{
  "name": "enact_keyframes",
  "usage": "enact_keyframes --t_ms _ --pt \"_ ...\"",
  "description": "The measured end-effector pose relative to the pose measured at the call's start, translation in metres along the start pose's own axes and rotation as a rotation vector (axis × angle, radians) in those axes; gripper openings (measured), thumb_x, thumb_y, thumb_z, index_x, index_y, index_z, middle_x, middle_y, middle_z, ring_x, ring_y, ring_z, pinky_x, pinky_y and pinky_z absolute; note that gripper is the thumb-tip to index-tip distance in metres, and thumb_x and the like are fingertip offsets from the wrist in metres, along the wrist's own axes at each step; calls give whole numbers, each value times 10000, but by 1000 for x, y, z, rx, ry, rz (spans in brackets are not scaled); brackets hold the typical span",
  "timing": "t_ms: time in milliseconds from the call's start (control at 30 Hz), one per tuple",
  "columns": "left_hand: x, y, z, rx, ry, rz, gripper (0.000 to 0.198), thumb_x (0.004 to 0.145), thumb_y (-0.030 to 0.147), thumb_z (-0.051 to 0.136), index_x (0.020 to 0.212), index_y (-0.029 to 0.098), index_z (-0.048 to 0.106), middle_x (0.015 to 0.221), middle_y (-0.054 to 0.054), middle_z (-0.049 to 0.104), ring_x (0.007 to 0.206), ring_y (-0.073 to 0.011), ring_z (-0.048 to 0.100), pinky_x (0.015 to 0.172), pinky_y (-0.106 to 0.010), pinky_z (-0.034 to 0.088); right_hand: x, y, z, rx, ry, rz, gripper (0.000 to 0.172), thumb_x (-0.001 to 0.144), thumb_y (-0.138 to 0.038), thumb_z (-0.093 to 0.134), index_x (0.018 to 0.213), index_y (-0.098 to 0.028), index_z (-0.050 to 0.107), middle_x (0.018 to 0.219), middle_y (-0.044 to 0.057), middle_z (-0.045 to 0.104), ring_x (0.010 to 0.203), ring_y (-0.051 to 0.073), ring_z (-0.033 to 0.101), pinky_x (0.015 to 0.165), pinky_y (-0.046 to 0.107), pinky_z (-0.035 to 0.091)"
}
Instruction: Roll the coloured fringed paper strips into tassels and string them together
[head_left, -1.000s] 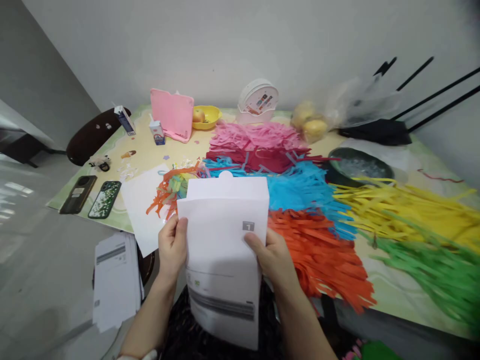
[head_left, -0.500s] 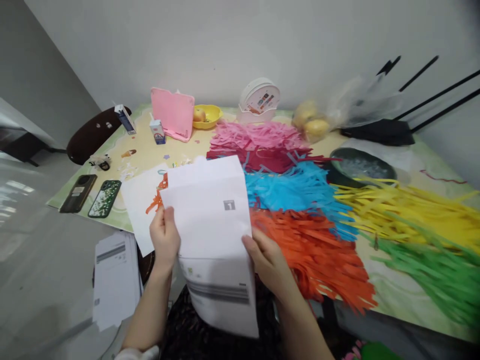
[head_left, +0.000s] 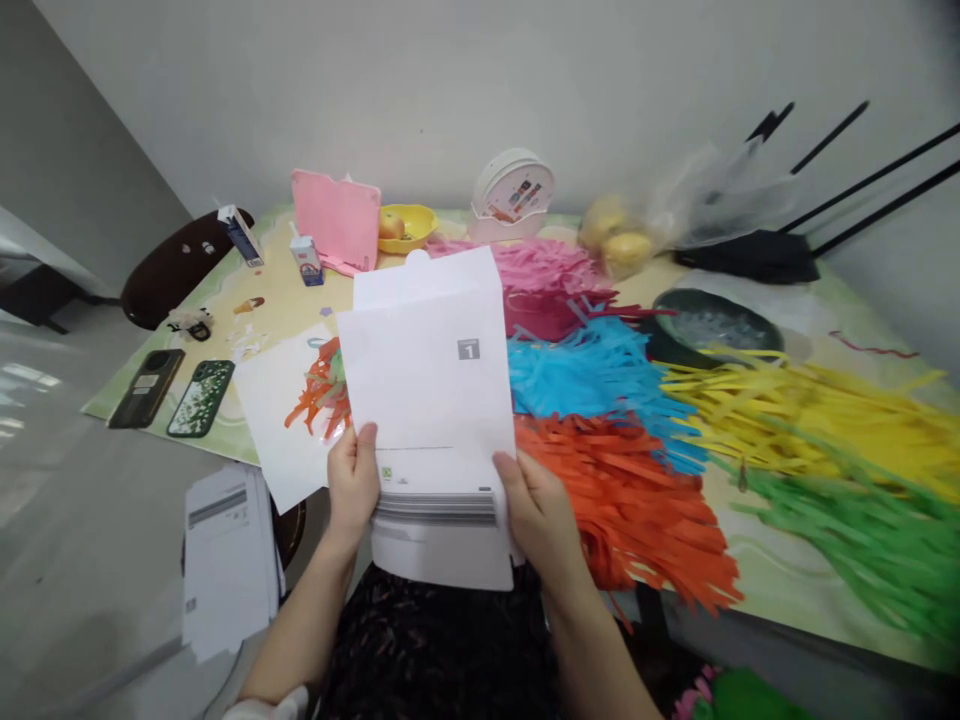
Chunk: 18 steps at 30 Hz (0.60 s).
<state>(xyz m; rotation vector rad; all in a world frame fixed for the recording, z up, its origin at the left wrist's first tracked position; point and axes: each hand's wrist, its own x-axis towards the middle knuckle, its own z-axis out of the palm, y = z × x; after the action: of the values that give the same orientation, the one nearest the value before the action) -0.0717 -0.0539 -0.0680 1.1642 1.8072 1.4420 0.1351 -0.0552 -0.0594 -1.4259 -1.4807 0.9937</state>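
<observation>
Both my hands hold up a white paper sheet [head_left: 431,400] with a grey square marked "1" and a grey printed band near its lower edge. My left hand [head_left: 352,485] grips the sheet's left edge with the thumb on top. At the lower right edge, my right hand [head_left: 536,510] pinches it the same way. The sheet is tilted up over the table's front edge and hides part of a small bundle of orange paper strips [head_left: 319,395] lying on another white sheet [head_left: 281,430].
Heaps of cut paper strips cover the table: pink [head_left: 547,270], blue [head_left: 592,370], orange [head_left: 637,500], yellow [head_left: 810,410], green [head_left: 862,530]. Two phones [head_left: 176,395] lie at the left edge. A stack of printed sheets [head_left: 229,560] sits lower left. A dark bowl [head_left: 712,325] stands behind.
The sheet has been lifted and tilted upward, away from me. Both hands slid down to grip it near its lower part. The orange strip bundle on the left shows more now.
</observation>
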Motion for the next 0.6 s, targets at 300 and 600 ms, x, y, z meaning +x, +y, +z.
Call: enact_keyframes --t_ms 300,600 --pt "-9 0 4 -287 -293 -82 395 913 431 572 1207 174 634 1191 -91 694 1124 -240 626 983 -340 472 12 15 -16 73 78 -22 313 931 -460 496 934 -180 636 688 11 643 631 161 601 564 250 449" --pt "-29 11 4 -367 -265 -114 400 833 368 677 1173 221 526 1109 -80 719 956 -200 690 807 -288 529 12 3 -2 363 246 -3 435 868 -361 640 1243 -208 480 946 76 733 796 184 713 714 303 560"
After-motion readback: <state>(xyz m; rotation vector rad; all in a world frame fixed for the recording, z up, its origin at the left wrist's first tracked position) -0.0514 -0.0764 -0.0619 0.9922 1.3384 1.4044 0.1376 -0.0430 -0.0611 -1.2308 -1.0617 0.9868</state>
